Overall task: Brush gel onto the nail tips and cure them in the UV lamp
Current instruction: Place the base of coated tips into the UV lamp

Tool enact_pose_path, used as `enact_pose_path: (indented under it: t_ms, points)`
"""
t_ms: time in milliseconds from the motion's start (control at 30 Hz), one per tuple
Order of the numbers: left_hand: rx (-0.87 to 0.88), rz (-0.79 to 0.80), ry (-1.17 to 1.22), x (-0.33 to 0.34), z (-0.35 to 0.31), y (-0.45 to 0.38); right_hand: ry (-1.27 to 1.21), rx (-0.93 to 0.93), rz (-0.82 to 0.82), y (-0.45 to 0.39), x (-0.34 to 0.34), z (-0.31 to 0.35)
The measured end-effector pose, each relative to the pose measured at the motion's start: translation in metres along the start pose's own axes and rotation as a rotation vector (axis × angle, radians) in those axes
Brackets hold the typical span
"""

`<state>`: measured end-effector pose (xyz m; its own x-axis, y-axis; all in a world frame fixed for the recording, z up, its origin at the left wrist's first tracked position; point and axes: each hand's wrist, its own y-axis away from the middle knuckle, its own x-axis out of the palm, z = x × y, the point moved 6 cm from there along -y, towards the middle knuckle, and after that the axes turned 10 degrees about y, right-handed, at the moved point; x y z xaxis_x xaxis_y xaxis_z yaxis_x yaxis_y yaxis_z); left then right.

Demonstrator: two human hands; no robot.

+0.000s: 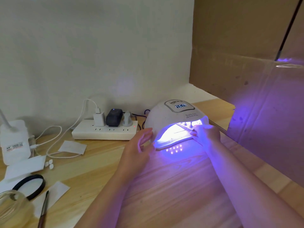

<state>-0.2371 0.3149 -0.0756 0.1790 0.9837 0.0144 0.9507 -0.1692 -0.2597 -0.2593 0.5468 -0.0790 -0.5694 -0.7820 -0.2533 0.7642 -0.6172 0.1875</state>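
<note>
The white domed UV lamp (174, 117) stands at the back of the wooden table, lit violet inside, its display on. My left hand (139, 145) rests against the lamp's left edge with fingers straight. My right hand (205, 132) reaches into the lamp's mouth on the right; its fingertips touch a holder with nail tips (187, 125) inside the glow, and the exact hold is washed out by the light. Three loose white nail tips (49, 164) lie at the left. A brush (43, 209) lies at the lower left.
A white power strip (103, 134) with plugs and cables sits left of the lamp. A glass jar (11, 206), its black lid (31, 185), white paper pieces (72, 147) and a white bottle (14, 142) fill the left. A cardboard box (255, 79) walls the right side.
</note>
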Motion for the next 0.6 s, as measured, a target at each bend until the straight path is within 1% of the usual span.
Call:
enact_pose_path:
  t_ms: [67, 133, 200, 300, 333, 367, 400, 433, 467, 533, 567, 600]
  points:
    - [0.003, -0.007, -0.005, 0.000, 0.000, 0.000, 0.035, 0.006, -0.020, -0.001, 0.000, 0.000]
    - [0.004, -0.014, -0.013, -0.001, -0.001, 0.000, 0.037, -0.027, -0.017, -0.001, 0.001, -0.001]
    - [0.005, -0.014, -0.014, -0.001, -0.001, 0.000, -0.013, -0.054, -0.009, 0.003, 0.002, 0.001]
    - [0.001, -0.008, -0.012, 0.000, -0.003, 0.001, -0.151, 0.012, 0.033, 0.011, 0.003, 0.003]
    - [-0.001, -0.009, -0.010, 0.000, -0.004, 0.001, -0.178, 0.003, 0.065, 0.013, 0.004, 0.003]
    - [-0.005, -0.012, -0.005, 0.000, -0.004, 0.001, -0.158, -0.055, 0.089, 0.015, 0.003, 0.004]
    - [-0.007, -0.016, 0.001, 0.000, -0.004, 0.001, -0.155, -0.072, 0.070, 0.019, -0.002, 0.002]
    - [-0.009, -0.019, 0.004, 0.000, -0.004, 0.001, -0.176, -0.089, -0.002, 0.022, -0.011, 0.000]
    - [-0.008, -0.021, 0.003, 0.000, -0.005, 0.001, -0.170, -0.144, -0.110, 0.025, -0.022, -0.001]
    - [-0.006, -0.025, 0.001, -0.001, -0.006, 0.002, -0.142, -0.318, -0.322, 0.034, -0.040, 0.009]
    - [-0.007, -0.027, 0.002, -0.001, -0.006, 0.002, -0.123, -0.421, -0.363, 0.042, -0.044, 0.020]
    - [-0.008, -0.028, 0.003, -0.001, -0.006, 0.002, -0.081, -0.519, -0.348, 0.048, -0.043, 0.035]
